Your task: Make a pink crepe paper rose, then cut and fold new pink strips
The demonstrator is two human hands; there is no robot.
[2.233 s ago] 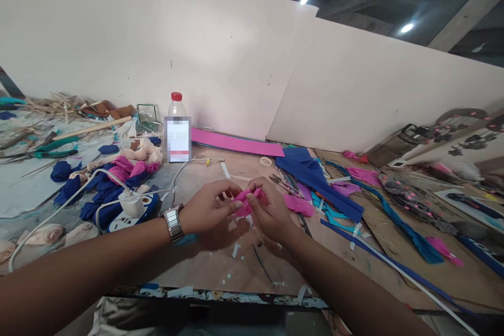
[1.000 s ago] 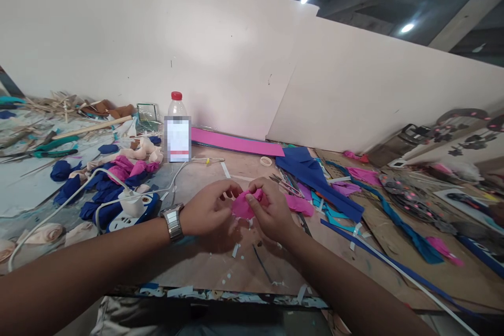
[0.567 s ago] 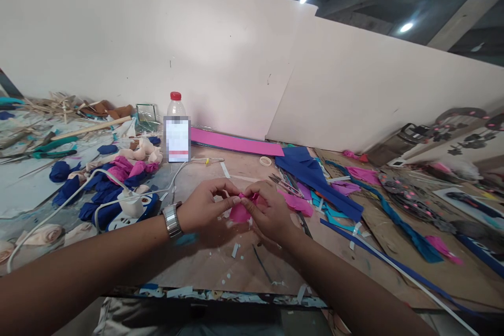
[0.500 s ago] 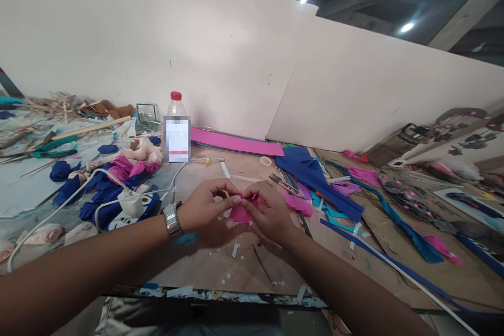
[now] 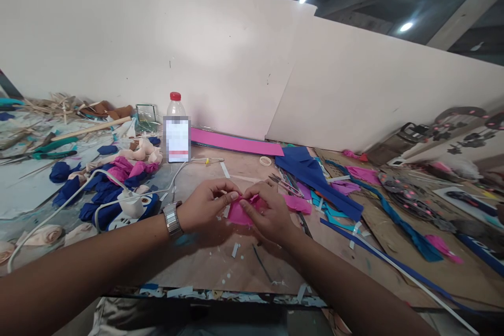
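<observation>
Between my hands is a piece of thin pink material (image 5: 240, 214), paper or cloth, held just above the table. My left hand (image 5: 214, 202), with a metal watch (image 5: 172, 219) at its wrist, pinches the top edge between thumb and index finger. My right hand (image 5: 270, 210) pinches the same edge a little to the right, its fingers curled over and hiding part of the piece. The two thumb tips almost meet. Just beyond my right hand lie small scissors (image 5: 285, 185) and another pink strip (image 5: 298, 204).
A phone (image 5: 178, 142) leans against a red-capped bottle (image 5: 175, 102). Left of my hands sit a power strip (image 5: 149, 203) with a white cable and crumpled blue pieces (image 5: 100, 186). Blue strips (image 5: 318, 181) and a cardboard sheet (image 5: 388, 220) lie right. A white board (image 5: 220, 52) stands behind.
The pink material shows a little more spread between my hands, its lower edge slightly wider to the left. Both hands stay in nearly the same place, still pinching it.
</observation>
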